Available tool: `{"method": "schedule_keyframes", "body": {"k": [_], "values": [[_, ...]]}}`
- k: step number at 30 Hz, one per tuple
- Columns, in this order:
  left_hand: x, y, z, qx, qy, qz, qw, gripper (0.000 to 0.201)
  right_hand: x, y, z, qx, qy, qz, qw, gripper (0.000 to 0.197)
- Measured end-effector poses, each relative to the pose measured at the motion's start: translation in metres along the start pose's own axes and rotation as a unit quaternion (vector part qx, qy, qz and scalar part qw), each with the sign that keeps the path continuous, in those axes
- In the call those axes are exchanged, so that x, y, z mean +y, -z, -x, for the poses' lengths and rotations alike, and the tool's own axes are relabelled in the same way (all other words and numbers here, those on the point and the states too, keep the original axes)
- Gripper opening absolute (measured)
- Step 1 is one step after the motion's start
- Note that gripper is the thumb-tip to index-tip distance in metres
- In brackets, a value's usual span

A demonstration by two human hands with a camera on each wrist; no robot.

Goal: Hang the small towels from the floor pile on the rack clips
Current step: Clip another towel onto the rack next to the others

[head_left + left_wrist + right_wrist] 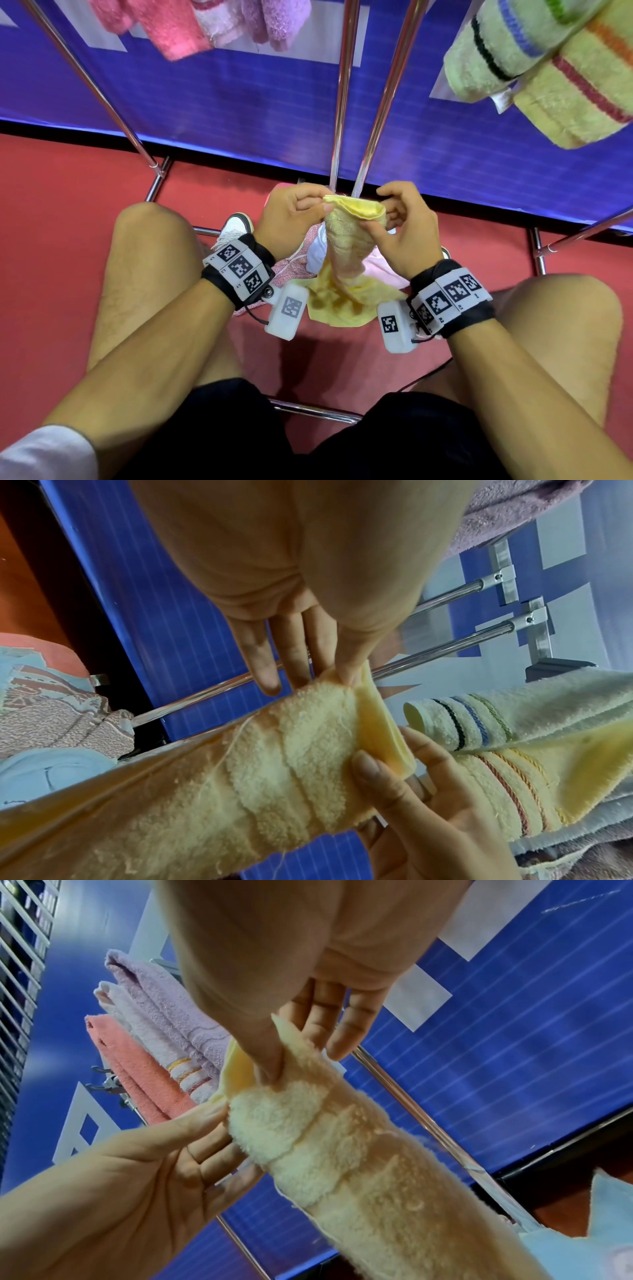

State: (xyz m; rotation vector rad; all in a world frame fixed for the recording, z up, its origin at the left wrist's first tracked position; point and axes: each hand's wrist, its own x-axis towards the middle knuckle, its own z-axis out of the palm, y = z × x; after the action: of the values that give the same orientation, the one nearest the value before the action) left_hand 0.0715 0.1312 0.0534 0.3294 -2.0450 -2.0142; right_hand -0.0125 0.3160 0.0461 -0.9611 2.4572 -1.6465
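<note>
Fingers of left hand (287, 219) and right hand (404, 229) pinch the yellow towel's (346, 240) top edge.

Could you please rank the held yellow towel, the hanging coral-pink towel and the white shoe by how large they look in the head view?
1. Yellow towel, pinched by left hand and right hand.
2. Coral-pink towel, cut off by the frame edge and nearer the camera, so its rank is unsure.
3. White shoe, partly hidden.

We seem to be in a staged indoor set: red floor (68, 212) below our grip, blue printed backdrop (239, 113) behind it, chrome rack poles (342, 102) and hung towels (548, 75) above.
</note>
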Motion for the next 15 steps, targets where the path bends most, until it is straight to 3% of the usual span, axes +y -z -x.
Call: {"method": "schedule_keyframes", "body": {"k": [2,8,15], "values": [[-0.001,0.001,0.000,-0.001,0.003,0.000,1.000,0.019,0.000,0.001,-0.002,-0.006,-0.014,-0.023,1.000,0.050],[0.000,0.002,-0.001,0.005,-0.008,0.006,1.000,0.013,0.003,0.000,-0.008,-0.040,-0.068,-0.050,0.996,0.015],[0.016,0.006,-0.002,0.018,-0.006,-0.006,1.000,0.016,-0.013,0.002,-0.014,-0.039,-0.075,-0.098,0.992,0.017]]}}
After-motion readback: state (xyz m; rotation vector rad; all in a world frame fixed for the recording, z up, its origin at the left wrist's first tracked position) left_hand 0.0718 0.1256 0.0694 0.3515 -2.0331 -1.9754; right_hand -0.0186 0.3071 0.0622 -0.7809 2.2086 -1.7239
